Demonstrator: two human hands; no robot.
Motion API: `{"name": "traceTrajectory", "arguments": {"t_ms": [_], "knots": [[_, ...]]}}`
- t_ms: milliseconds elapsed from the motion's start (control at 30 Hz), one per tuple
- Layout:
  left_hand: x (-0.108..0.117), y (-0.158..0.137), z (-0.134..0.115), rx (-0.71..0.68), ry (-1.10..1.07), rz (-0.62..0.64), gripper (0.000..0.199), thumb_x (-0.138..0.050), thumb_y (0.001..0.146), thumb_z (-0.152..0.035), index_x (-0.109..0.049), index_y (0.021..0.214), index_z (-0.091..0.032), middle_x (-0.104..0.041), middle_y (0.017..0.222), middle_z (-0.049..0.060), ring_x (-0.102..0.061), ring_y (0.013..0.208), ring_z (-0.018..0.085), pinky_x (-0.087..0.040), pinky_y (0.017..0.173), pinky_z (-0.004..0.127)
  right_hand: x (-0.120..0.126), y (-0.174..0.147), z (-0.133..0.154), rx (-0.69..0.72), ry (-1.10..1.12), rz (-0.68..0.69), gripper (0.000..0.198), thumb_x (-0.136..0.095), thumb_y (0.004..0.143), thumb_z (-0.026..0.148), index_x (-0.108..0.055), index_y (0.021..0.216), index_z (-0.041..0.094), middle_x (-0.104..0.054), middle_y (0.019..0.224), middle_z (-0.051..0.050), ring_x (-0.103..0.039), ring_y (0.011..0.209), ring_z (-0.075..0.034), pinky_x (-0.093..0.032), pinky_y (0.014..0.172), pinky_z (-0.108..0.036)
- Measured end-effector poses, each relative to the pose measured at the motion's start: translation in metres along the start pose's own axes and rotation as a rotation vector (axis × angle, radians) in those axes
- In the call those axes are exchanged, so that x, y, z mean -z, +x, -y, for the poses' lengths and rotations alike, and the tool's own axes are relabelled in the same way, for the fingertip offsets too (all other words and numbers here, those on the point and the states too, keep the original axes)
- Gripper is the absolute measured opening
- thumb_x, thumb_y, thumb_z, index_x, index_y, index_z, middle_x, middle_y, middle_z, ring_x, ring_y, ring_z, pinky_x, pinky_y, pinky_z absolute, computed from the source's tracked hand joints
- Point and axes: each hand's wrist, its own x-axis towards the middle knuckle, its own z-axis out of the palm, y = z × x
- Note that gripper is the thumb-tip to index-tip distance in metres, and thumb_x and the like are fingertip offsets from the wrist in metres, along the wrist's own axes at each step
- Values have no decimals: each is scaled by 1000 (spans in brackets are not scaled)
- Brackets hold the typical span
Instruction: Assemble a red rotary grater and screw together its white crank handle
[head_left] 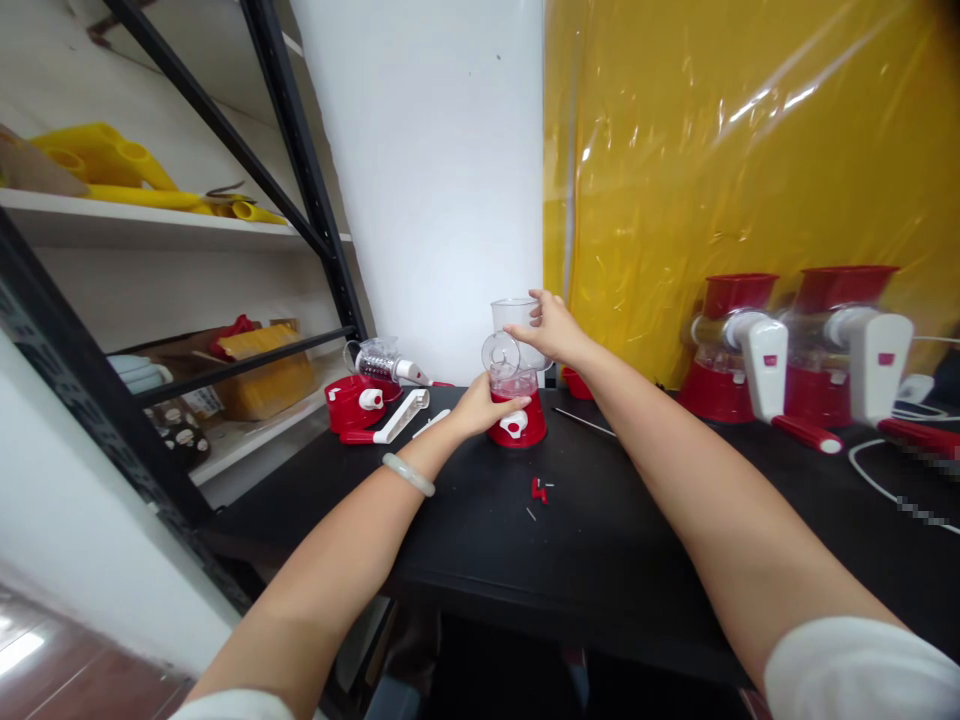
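Both hands, left hand (480, 405) and right hand (551, 325), grip a grinder (516, 385) on the black table (600, 540) by a yellow curtain (735, 150).

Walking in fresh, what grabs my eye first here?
Probably the shiny yellow plastic sheet filling the back right. Then the two hands at the centre of the black table: the left hand steadies a red-based clear gadget, the right hand grips its transparent top. Two finished red-and-white machines stand at the right.

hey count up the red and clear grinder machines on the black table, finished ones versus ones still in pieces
Finished grinders with white crank: 2
Partly built grinder under both hands: 1
Unit lying in pieces at the left: 1
Total: 4
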Motion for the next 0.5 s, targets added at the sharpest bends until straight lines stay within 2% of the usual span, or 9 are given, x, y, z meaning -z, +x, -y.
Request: {"name": "traceTrajectory", "arguments": {"t_ms": [100, 233, 333, 433, 500], "knots": [[-1, 0, -1, -7, -21, 0, 60, -77, 68, -44, -58, 116, -14, -68, 115, 13, -64, 106, 27, -49, 97, 44, -4, -8, 12, 0, -70, -115, 82, -82, 54, 49, -48, 120, 14, -47, 120, -20, -48, 117, -41, -34, 100, -64], [0, -1, -1, -5, -28, 17, 59, -77, 68, -44, -58, 116, -14, -68, 113, 13, -65, 104, 27, -49, 96, 45, -8, -14, 17, 116, -21, -225, 79, -82, 53, 52, -46, 114, 18, -44, 123, -19, -36, 127, -45, -26, 103, -69], [1, -2, -2, 38, 24, -41, 63, -79, 65, -46, -57, 115, -13, -67, 113, 14, -64, 105, 28, -50, 96, 45, -5, -10, 10, 85, 60, -138, 82, -83, 53, 51, -43, 116, 18, -48, 118, -18, -45, 121, -41, -35, 101, -65], [1, -2, -1, 16, 40, -47, 63, -79, 66, -46, -57, 115, -14, -67, 114, 13, -63, 106, 27, -49, 98, 45, 3, -3, -1, 13, 223, 24, 80, -79, 59, 50, -38, 121, 20, -54, 112, -12, -58, 106, -31, -47, 94, -57], [0, -2, 0, 13, 50, -59, 62, -78, 66, -47, -56, 115, -14, -66, 115, 13, -63, 107, 28, -48, 98, 45, 7, 0, -7, -12, 327, 93, 82, -79, 61, 46, -35, 125, 22, -56, 113, -11, -61, 101, -26, -50, 91, -52]]}}
